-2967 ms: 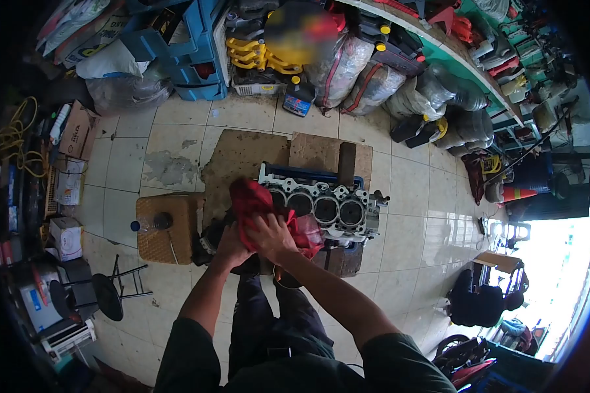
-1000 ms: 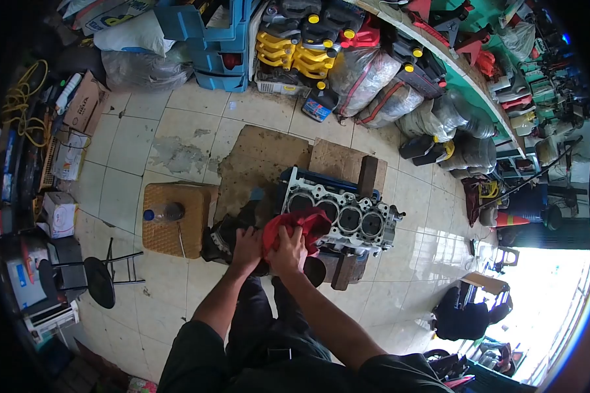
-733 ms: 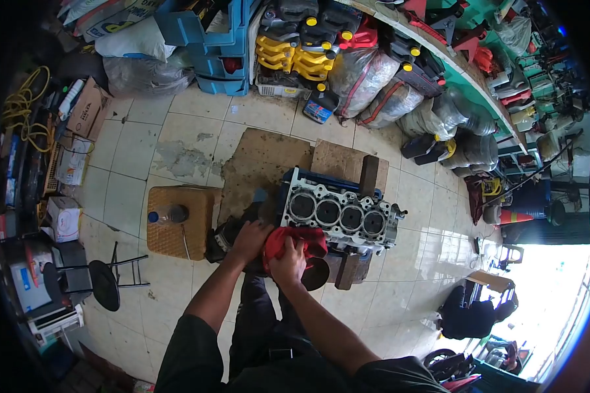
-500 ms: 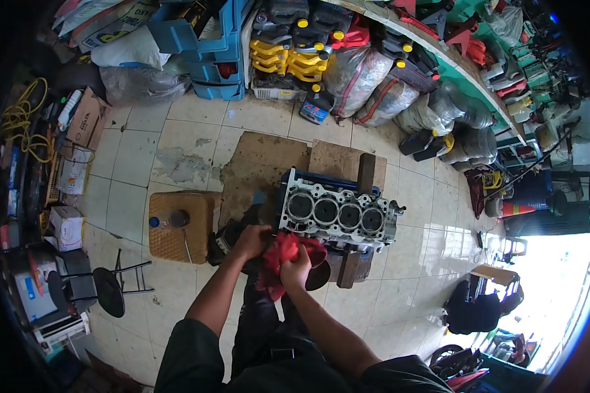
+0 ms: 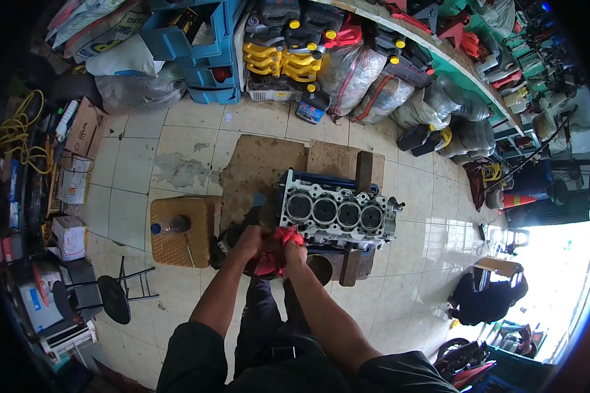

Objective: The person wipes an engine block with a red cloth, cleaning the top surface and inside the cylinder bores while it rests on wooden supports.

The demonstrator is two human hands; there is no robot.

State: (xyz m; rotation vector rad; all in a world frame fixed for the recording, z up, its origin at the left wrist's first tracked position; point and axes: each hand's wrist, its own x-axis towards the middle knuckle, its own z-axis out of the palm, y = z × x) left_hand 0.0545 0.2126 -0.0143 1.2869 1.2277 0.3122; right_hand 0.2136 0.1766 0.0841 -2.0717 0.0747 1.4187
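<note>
A bunched red rag [image 5: 272, 261] is held in front of me, at the near left corner of an engine block [image 5: 339, 213]. My right hand [image 5: 295, 251] is closed around the rag's right side. On its left side, my left hand [image 5: 250, 241] is closed against the cloth, its fingertips partly hidden; whether anything is wrapped inside cannot be seen. The block lies with its row of round cylinder bores facing up. A wooden block [image 5: 349, 267] sits at its near edge and another wooden block [image 5: 364, 171] at its far edge. Beside my right wrist is a dark round pan [image 5: 320, 268].
A woven stool [image 5: 177, 245] at left carries a plastic bottle [image 5: 171, 224] and a metal tool [image 5: 190, 251]. Cardboard [image 5: 262, 157] lies on the tiled floor. Oil jugs [image 5: 283, 62] and sacks [image 5: 346, 75] line the back. A person in dark clothes [image 5: 485, 298] is at right.
My right hand and the rag have moved slightly up and left, and the rag is gathered more tightly between both hands. My left hand has shifted slightly left. The block stays put.
</note>
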